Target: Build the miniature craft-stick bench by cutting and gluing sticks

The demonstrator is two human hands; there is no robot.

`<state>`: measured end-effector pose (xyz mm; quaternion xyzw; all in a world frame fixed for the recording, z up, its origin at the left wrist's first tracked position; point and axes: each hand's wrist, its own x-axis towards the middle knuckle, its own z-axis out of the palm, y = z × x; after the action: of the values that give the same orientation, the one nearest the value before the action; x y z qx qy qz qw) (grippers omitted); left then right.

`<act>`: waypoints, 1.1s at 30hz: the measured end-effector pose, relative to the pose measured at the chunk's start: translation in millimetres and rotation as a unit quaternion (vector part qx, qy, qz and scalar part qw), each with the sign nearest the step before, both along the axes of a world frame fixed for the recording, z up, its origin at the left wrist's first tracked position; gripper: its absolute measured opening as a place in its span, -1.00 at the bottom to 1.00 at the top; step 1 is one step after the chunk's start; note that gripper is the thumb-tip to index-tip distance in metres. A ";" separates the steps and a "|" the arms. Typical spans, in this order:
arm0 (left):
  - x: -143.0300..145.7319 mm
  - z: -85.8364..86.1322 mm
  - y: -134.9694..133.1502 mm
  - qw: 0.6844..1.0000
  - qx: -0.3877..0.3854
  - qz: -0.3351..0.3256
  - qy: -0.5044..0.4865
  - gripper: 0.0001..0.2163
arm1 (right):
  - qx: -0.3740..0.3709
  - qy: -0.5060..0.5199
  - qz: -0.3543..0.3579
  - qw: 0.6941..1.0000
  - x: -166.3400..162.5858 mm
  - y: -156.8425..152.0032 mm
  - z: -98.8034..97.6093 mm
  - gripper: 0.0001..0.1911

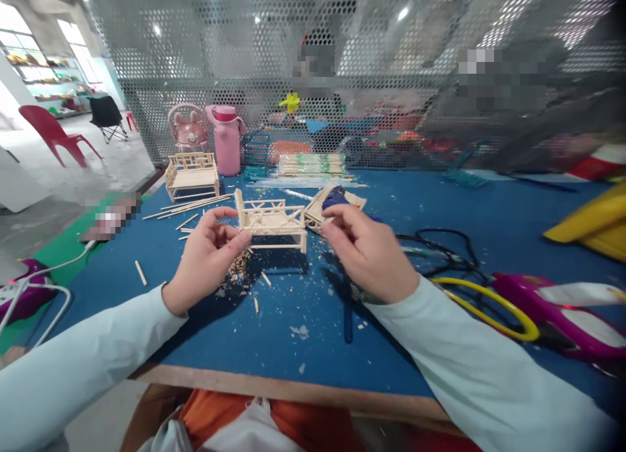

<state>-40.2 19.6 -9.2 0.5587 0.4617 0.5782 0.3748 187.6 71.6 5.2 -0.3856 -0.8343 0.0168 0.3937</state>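
Observation:
My left hand (pixel 208 256) is closed in a pinch on the left end of a small unfinished wooden stick model (pixel 272 222), shaped like a little bench, held just above the blue table top (pixel 274 334). My right hand (pixel 364 250) is curled beside the model's right end, fingers bent around a dark blue tool (pixel 334 197) whose shape is mostly hidden. Wood chips and short stick offcuts (pixel 239 268) lie under the model.
A finished stick bench (pixel 192 173) stands at the back left by loose sticks (pixel 190 207), a pink bottle (pixel 227 141) and a pink fan (pixel 187 127). Stick bundles (pixel 311 165) lie behind. Black cables (pixel 440 246) and a yellow-magenta tool (pixel 533 308) crowd the right. A perforated screen (pixel 342 60) closes the back.

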 end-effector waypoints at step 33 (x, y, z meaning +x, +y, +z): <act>-7.6 -25.6 27.1 0.998 0.013 0.044 0.046 -0.79 | -0.532 0.178 0.118 0.820 -23.8 22.0 -32.6 -0.90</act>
<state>-47.8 46.7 -34.8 0.5690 0.4950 0.5735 0.3199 163.8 93.7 -27.4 -0.4240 -0.6502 0.5723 0.2643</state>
